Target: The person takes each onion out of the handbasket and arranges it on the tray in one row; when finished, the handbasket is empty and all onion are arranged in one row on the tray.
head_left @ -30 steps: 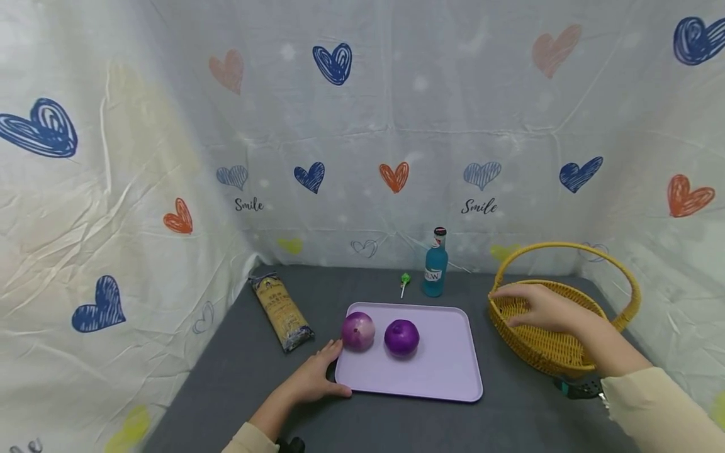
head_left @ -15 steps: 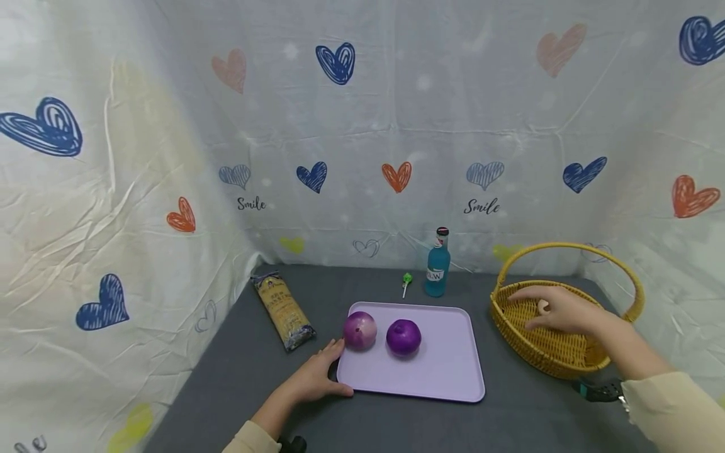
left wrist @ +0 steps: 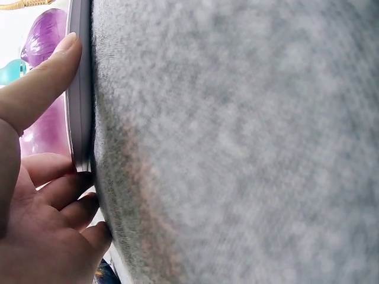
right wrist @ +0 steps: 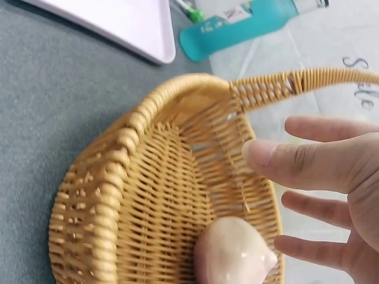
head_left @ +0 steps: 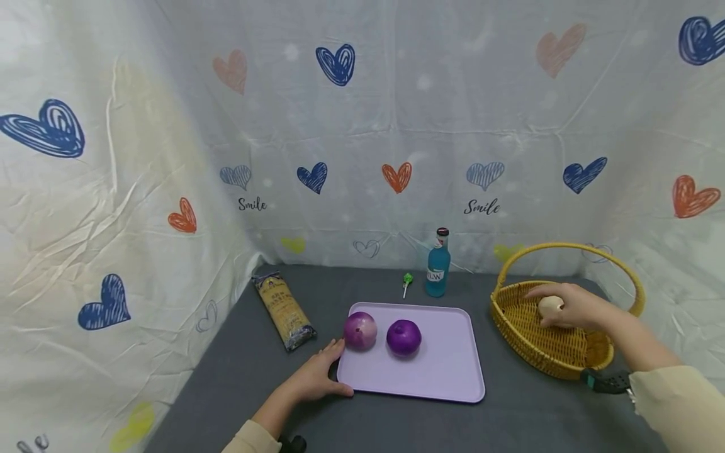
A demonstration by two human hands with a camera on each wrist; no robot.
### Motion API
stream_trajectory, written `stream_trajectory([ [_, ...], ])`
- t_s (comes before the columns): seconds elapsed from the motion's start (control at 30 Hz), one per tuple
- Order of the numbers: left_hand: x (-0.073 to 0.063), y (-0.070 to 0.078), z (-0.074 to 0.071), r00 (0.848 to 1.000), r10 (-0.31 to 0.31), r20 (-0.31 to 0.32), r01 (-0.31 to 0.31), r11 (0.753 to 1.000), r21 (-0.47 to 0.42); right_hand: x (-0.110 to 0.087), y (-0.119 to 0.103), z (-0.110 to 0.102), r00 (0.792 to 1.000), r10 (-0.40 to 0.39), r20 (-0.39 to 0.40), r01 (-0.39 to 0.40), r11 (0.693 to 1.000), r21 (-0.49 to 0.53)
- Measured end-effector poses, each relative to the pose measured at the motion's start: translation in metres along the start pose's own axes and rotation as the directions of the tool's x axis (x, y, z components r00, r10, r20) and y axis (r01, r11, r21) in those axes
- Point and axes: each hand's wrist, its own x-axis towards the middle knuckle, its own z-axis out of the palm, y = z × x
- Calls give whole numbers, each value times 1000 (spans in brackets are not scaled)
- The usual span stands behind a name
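In the head view my left hand (head_left: 314, 377) rests at the near-left corner of the lilac tray (head_left: 442, 371), thumb along the front edge and fingers at the left side. The left wrist view has that thumb lying on the tray's rim (left wrist: 80, 118). A pink-purple onion (head_left: 360, 331) and a deep purple round vegetable (head_left: 404, 338) sit on the tray. My right hand (head_left: 578, 306) is over the yellow wicker basket (head_left: 527, 358). Inside the basket lies a pale bulb with a pointed tip (right wrist: 234, 251); the right fingers (right wrist: 320, 210) are spread above it.
A blue bottle (head_left: 437, 270) stands behind the tray, with a green lollipop (head_left: 407, 282) beside it. To the tray's left lies a yellow packet (head_left: 283, 311). The basket's tall handle (head_left: 572, 245) arches near the right forearm. Heart-patterned sheeting (head_left: 362, 126) encloses the table.
My right hand has moved to the right over the basket, its fingers coming apart, and the pale bulb now shows beneath it. The left hand and tray stay put.
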Motion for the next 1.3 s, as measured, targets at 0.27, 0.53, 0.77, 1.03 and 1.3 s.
stream_trajectory([
  [0.27,-1,1,1,1000,20,-13,-21,1000,-5,-4,13,-2,999,38,23,-38,999,11],
  [0.53,-3,2,0,1000,18,-12,-18,1000,-9,-4,24,-2,999,39,24,-39,999,-14],
  [0.77,-3,3,0,1000,20,-15,-20,1000,-5,-2,31,-2,994,82,66,-83,996,15],
  [1.03,-3,2,-1,999,27,-18,-27,1000,-8,0,37,0,992,95,85,-97,995,14],
  [1.3,-1,-1,0,1000,7,-9,-7,1000,-7,-1,49,3,990,118,80,-119,993,6],
])
